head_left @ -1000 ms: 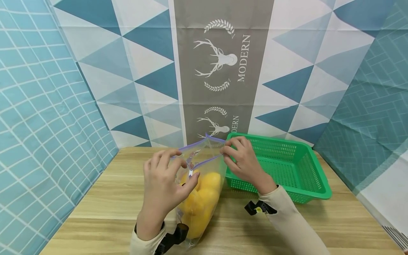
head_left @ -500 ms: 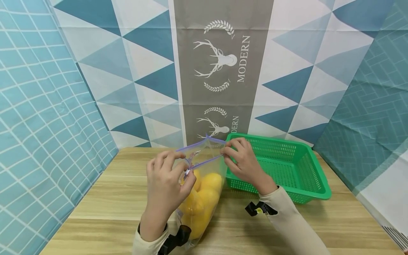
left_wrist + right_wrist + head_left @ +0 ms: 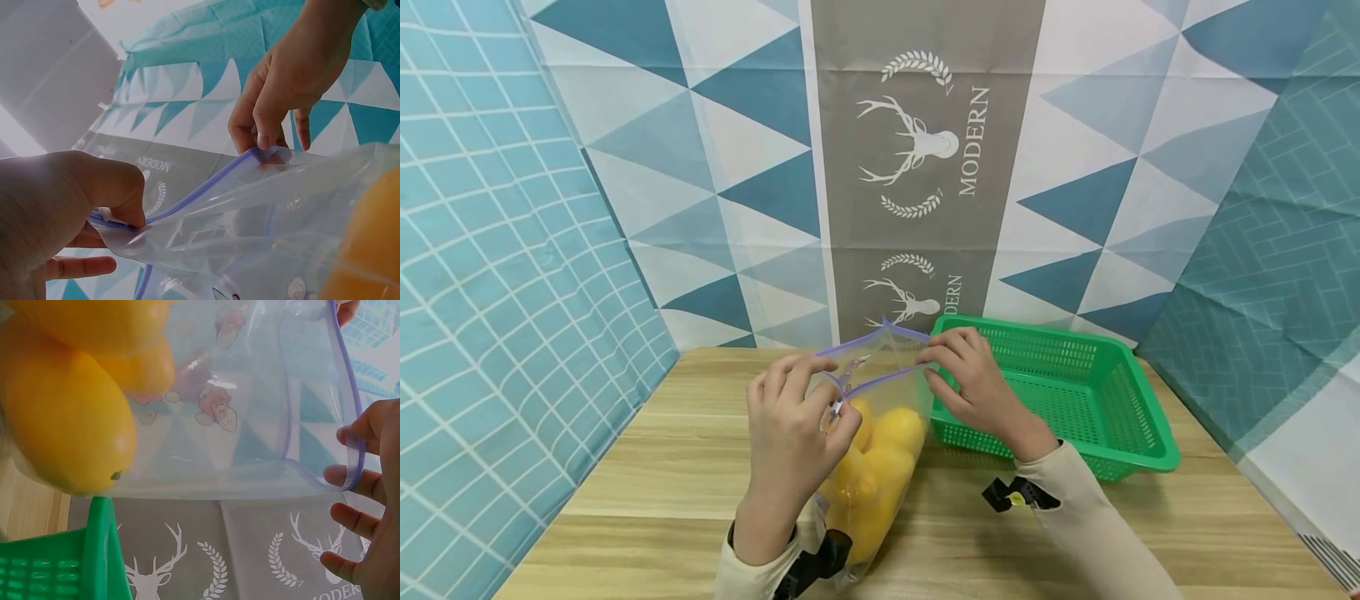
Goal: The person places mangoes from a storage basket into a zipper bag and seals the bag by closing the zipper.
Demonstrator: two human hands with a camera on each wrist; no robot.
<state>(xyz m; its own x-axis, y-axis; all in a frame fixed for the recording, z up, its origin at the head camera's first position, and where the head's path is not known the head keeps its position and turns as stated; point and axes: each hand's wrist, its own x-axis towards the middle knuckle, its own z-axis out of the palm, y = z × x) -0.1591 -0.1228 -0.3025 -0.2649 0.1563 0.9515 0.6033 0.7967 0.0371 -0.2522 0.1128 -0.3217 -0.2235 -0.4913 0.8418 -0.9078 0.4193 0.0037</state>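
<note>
A clear zip bag (image 3: 917,400) with a purple zip edge stands on the wooden table, its mouth spread. Inside it are several yellow mangoes (image 3: 887,467), seen large at the upper left of the right wrist view (image 3: 69,419). My left hand (image 3: 793,425) pinches the left end of the mouth, close to a small white zip slider (image 3: 837,408). At the right end, my right hand (image 3: 973,379) pinches the purple edge between thumb and forefinger, its other fingers spread apart in the right wrist view. Cartoon figures (image 3: 217,407) are printed on the bag.
A green perforated basket (image 3: 1138,400) stands right of the bag, its near left corner close behind the right hand. Bare wooden tabletop (image 3: 677,467) stretches to the left. A patterned cloth backdrop (image 3: 917,167) rises behind, with blue tiled sheeting (image 3: 497,250) on the left.
My left hand has shifted slightly to the right, and the zip slider now sits closer to its thumb and fingers. The right hand keeps its hold on the bag's right end, almost unmoved.
</note>
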